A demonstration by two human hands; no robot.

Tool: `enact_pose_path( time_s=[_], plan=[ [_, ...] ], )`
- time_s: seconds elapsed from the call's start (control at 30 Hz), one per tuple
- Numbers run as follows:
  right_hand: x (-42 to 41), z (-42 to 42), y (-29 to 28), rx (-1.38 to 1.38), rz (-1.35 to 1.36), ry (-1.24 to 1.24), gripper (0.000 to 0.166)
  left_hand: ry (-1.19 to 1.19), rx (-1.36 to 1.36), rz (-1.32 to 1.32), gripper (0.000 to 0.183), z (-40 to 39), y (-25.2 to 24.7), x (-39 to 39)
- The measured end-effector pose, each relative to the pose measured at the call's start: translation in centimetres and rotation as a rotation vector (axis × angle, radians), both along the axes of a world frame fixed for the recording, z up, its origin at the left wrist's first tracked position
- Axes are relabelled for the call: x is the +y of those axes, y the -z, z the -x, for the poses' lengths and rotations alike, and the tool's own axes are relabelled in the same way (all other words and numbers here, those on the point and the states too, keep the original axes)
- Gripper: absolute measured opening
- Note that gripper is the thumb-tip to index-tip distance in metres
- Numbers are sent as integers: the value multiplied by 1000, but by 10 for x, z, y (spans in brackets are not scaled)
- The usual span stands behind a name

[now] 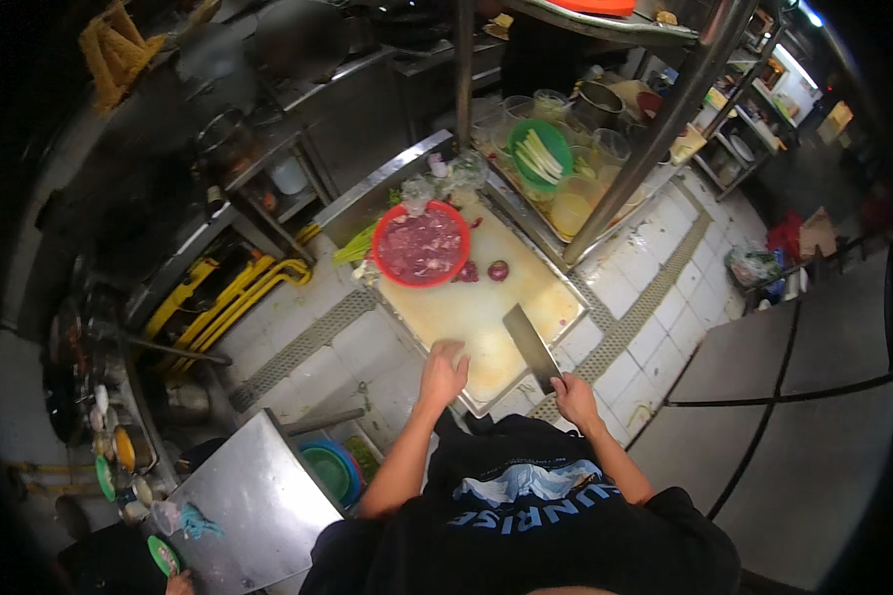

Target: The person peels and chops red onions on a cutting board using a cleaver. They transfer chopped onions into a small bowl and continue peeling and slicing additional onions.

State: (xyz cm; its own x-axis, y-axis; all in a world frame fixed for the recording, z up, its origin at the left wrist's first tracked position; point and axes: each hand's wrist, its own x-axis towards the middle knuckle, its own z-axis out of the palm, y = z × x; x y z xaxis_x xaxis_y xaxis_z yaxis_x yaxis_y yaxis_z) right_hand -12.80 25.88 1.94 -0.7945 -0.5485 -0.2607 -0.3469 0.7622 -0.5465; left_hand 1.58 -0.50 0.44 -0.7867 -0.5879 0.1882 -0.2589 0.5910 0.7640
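My right hand (576, 400) grips the handle of a Chinese cleaver (530, 343), whose broad blade points forward over the right edge of a worn cutting board (431, 306). My left hand (443, 372) is at the board's near left edge, thumb apart from the curled fingers, and no object shows in it. Whether it touches the board I cannot tell. A red plastic basin (376, 262) of raw, dark red meat (426, 242) stands at the board's far left. Beside it are a round red onion (498, 270) and a smaller reddish-purple piece (467, 272).
Past the board, containers and a green plate (517, 152) with pale green stalks stand behind a steel post (655, 137). A steel table (260, 506) is at lower left; a co-worker's hand (179, 584) holds a green dish there. Yellow pipes (245, 301) run left. Steel doors (722, 431) are right.
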Motion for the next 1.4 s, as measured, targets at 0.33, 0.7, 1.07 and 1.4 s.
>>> enact_pose_path(
  time_s=[0.33, 0.7, 1.07, 1.4],
  plan=[
    [26, 80, 17, 66, 51, -12, 38, 259, -331, 571, 35, 220, 41, -33],
    [59, 129, 45, -199, 192, -234, 31, -331, -475, 95, 43, 155, 41, 42],
    [27, 284, 206, 882, 67, -1100, 27, -763, 111, 179, 48, 59, -9, -8],
    [4, 199, 141, -41, 37, -240, 24, -2060, -287, 353, 38, -585, -84, -169]
  ],
)
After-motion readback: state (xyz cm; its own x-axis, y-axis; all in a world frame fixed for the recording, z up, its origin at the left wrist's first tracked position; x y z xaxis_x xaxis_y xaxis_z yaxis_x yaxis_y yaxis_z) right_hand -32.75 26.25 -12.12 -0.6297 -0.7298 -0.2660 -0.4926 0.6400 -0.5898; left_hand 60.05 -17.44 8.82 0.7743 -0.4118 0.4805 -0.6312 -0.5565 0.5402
